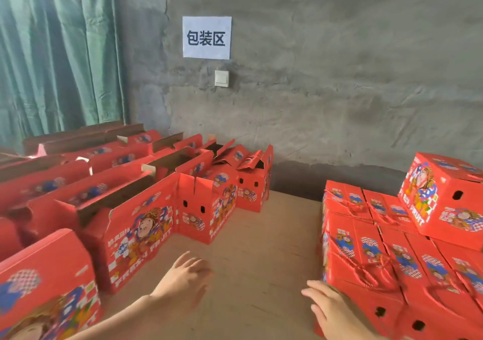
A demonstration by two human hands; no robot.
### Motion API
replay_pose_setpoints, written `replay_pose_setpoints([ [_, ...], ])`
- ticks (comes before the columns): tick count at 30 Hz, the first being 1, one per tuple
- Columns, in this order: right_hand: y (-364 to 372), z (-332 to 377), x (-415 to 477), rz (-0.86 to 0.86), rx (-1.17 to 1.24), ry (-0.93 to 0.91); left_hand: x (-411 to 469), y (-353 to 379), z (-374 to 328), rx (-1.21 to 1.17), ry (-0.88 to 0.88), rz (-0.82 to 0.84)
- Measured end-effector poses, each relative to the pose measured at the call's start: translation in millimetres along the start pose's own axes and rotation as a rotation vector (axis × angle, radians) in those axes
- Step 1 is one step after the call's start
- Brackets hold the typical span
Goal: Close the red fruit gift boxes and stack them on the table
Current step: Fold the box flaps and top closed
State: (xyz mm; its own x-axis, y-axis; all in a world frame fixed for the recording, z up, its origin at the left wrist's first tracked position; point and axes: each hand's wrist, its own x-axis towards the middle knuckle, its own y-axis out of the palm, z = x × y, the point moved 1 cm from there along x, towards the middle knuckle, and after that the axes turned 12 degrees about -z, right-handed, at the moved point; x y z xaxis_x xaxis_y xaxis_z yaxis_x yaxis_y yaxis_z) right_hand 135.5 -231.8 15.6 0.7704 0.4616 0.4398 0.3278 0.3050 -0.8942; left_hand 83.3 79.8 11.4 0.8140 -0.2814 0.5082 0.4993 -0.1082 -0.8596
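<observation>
Several red fruit gift boxes with open flaps stand in rows on the left of the wooden table. On the right lies a group of closed boxes with rope handles, and one closed box is stacked on top. My left hand hovers over the bare table middle, fingers spread and blurred, holding nothing. My right hand has straight fingers and rests against the near left side of the closed group.
A closed red box sits at the near left. Behind the table are a grey concrete wall with a white paper sign and a light switch. A green curtain hangs at the back left.
</observation>
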Motion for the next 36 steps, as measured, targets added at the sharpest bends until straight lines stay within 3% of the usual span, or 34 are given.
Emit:
replay_pose_setpoints([
  [4, 60.8, 91.4, 53.0, 0.144, 0.094, 0.032, -13.0, -16.7, 120.1, 0.32, -0.222, 0.199],
  [6, 91.9, 130.2, 89.0, 0.143, 0.115, 0.025, -7.0, -6.4, 171.8, 0.427, -0.242, 0.163],
  [8, 115.0, 165.6, 128.9, 0.24, 0.147, 0.089, 4.2, 0.9, 207.4, 0.528, -0.248, 0.311],
  [12, 149.5, 208.2, 200.3, 0.252, 0.14, 0.165, 25.7, 18.9, 254.8, 0.525, -0.272, 0.416],
  [17, 195.1, 203.3, 261.1, 0.292, 0.152, 0.356, 12.5, 48.3, 272.6, 0.229, -0.505, 0.569],
  [26, 245.8, 205.2, 317.2, 0.267, 0.382, 0.583, 14.0, 57.3, 273.2, 0.169, -0.548, 0.555],
  [30, 223.7, 201.7, 283.8, 0.258, 0.407, 0.614, 12.0, 54.2, 271.5, 0.156, -0.542, 0.554],
  [36, 177.7, 184.0, 155.7, 0.11, 0.383, 0.506, 9.5, 39.9, 259.4, 0.321, -0.404, 0.47],
])
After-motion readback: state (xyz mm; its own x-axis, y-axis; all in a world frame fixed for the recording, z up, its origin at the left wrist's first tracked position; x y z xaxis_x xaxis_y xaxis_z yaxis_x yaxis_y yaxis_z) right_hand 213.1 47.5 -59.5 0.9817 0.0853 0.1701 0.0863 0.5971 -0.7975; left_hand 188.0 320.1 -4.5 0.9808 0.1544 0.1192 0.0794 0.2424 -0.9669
